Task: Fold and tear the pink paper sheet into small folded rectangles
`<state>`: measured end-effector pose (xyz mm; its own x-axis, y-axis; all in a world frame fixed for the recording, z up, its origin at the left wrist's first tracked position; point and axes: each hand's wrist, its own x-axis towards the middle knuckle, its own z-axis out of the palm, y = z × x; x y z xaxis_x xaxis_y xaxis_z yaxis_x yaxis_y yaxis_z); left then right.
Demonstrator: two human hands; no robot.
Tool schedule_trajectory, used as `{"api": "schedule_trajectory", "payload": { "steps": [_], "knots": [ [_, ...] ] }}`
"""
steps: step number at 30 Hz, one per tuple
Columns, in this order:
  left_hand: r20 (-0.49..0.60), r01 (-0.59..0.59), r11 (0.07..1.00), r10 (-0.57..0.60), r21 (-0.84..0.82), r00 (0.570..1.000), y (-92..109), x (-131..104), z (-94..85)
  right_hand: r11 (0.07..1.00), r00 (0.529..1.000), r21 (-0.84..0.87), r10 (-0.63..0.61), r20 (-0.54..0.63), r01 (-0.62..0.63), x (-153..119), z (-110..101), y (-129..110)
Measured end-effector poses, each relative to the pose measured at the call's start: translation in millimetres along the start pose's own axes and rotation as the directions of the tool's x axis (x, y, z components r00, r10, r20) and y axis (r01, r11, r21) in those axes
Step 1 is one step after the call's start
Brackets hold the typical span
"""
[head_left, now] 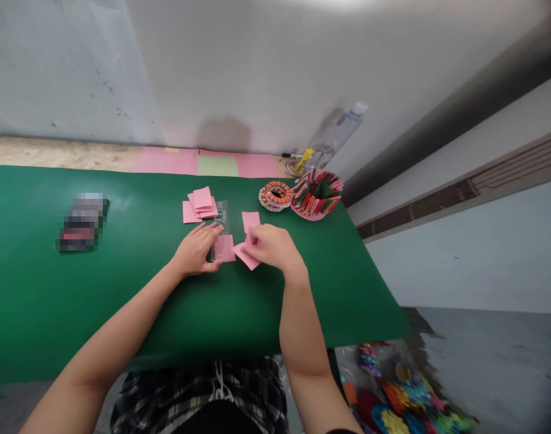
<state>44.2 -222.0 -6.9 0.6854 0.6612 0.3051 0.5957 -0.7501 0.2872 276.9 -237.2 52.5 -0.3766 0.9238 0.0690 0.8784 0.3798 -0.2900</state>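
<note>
My left hand (198, 248) lies flat with fingers spread on a clear plastic ruler (221, 211), pressing it to the green table mat. Under the ruler is a pink paper square (225, 248). Just to the right, my right hand (275, 246) pinches a folded pink paper piece (247, 255) between thumb and fingers. Beyond that hand lies another pink paper piece (251, 221), partly covered by it. A loose pile of pink paper squares (200, 204) sits behind my left hand, next to the ruler's far end.
On the right stand a ring of folded paper (275, 196) and a round holder of colored paper (318, 196). A clear bottle (339, 135), a yellow glue stick (304, 160) and pink sheets (167, 160) are along the wall. A phone (82, 222) lies left.
</note>
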Motion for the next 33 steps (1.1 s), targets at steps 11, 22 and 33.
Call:
{"api": "schedule_trajectory", "payload": {
  "steps": [11, 22, 33],
  "knots": [
    [-0.049, -0.079, 0.997, 0.078, -0.009, 0.996, -5, -2, 1.3, 0.993, 0.993, -0.107, 0.06, 0.101, -0.049, 12, 9, -30],
    [0.097, -0.111, 0.985, 0.099, 0.134, 0.99, 5, -1, -2.4, 0.952, 0.997, 0.3, 0.035, 0.067, -0.054, 17, 27, -26],
    [0.158, -0.096, 0.993, 0.084, 0.068, 0.984, 4, -3, 2.6, 0.911, 0.995, 0.404, 0.059, 0.081, -0.087, 19, 31, -22]
  ]
}}
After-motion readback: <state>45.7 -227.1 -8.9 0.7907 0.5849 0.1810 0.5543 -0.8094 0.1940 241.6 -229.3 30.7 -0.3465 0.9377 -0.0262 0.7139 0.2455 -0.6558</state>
